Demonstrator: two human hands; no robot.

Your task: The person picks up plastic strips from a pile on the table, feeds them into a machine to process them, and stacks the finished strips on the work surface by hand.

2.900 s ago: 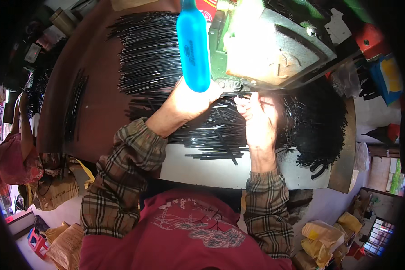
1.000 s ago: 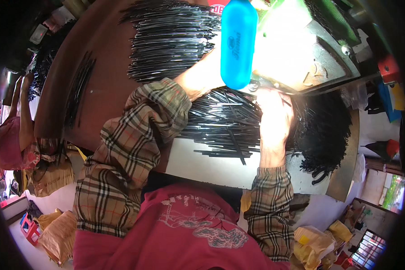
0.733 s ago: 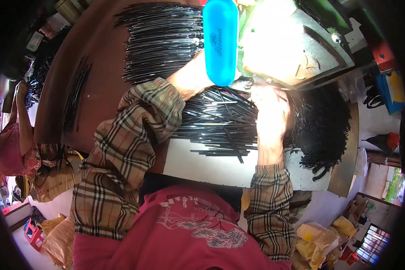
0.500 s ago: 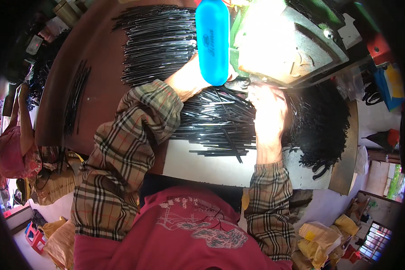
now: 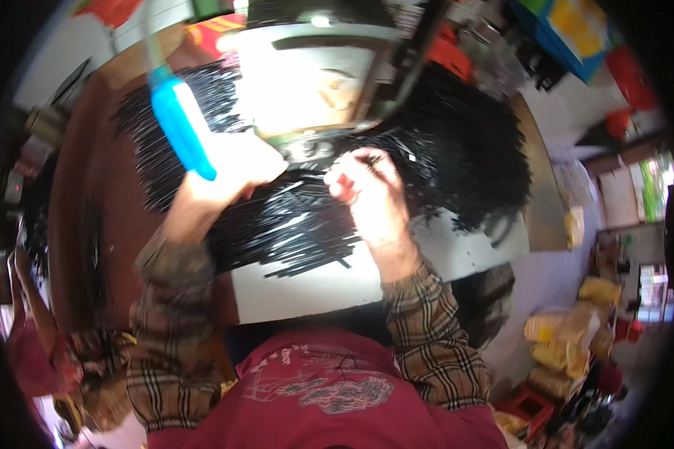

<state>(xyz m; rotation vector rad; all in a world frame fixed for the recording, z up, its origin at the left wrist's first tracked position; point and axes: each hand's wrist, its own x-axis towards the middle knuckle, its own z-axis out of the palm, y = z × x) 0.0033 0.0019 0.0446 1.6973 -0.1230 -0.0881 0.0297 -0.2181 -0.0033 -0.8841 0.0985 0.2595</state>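
Observation:
My left hand (image 5: 236, 168), overexposed and smeared, is closed beside the base of a machine with a bright, glaring head (image 5: 307, 82). What its fingers hold, if anything, I cannot make out. A long, rounded blue thing (image 5: 180, 123) hangs from a pale cord and partly covers this hand. To the right of the machine's base, my right hand (image 5: 368, 191) is raised with curled fingers; anything in them is too blurred to name. Thin black strips (image 5: 292, 232) lie in a loose pile between and below my hands. Checked sleeves cover both forearms.
More black strips (image 5: 153, 142) lie in rows at the far left on the brown table (image 5: 116, 269). A large black heap (image 5: 475, 150) fills the right side. A white board (image 5: 299, 288) lies along the near edge. Another person (image 5: 34, 337) is at the left rim; brown bags (image 5: 569, 337) lie right.
The view has turned, so the machine and strips sit further left. My right hand has come away from the machine's base, its fingers now curled upward. My left hand remains near the base.

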